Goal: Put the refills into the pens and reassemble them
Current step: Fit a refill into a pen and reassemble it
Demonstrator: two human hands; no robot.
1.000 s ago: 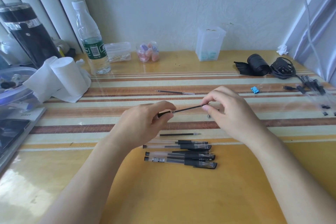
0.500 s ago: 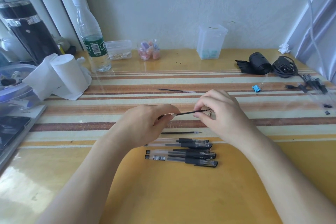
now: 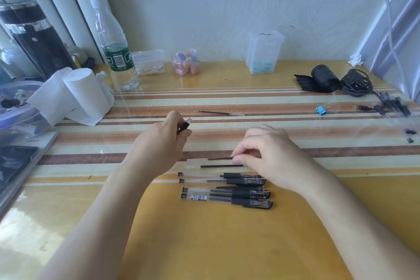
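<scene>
Striped counter (image 3: 295,98) carries four assembled pens (image 3: 225,188), while the right hand (image 3: 268,154) pinches a refill (image 3: 219,158) just above them and the left hand (image 3: 159,143) fingers grip a black pen piece (image 3: 183,127).

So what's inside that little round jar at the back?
The little round jar holds small pink, orange and purple pieces, piled together. What they are is too small to tell, and the ones underneath are hidden.
</scene>
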